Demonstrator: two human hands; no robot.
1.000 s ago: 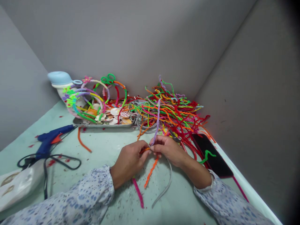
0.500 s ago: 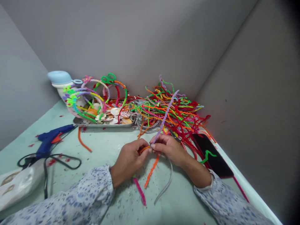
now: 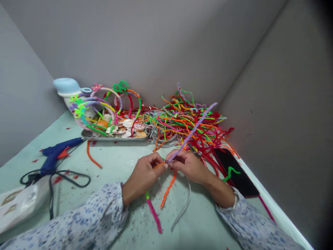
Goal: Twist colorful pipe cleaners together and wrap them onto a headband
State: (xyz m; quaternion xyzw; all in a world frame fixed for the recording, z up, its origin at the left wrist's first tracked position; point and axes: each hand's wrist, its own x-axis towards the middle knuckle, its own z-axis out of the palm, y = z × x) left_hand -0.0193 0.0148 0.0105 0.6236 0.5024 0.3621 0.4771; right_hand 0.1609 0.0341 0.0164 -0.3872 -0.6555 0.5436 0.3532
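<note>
My left hand (image 3: 145, 172) is closed, its thumb and fingers pinching an orange pipe cleaner (image 3: 159, 165). A green and pink length (image 3: 154, 212) hangs out below that hand. Fingertip to fingertip with it, my right hand (image 3: 187, 165) pinches a purple pipe cleaner (image 3: 194, 130), whose long free end slants up to the right. From beneath the right hand a grey wire (image 3: 187, 198) curves down toward me. Another orange pipe cleaner (image 3: 169, 189) shows below the fingers. Fingers hide the spot where the pieces meet.
Behind my hands lies a heap of coloured pipe cleaners (image 3: 205, 121) beside coiled grey wire (image 3: 166, 139). A metal tray (image 3: 117, 139) holds shells and wrapped headbands (image 3: 104, 104). At left are a blue glue gun (image 3: 50, 156) with its cord and a plastic bag (image 3: 28, 205); at right, a phone (image 3: 240, 178).
The purple pipe cleaner's free end has swung right and slightly down. Below my left hand, the green and pink length has shifted a little left and lower. Both hands stay nearly in place.
</note>
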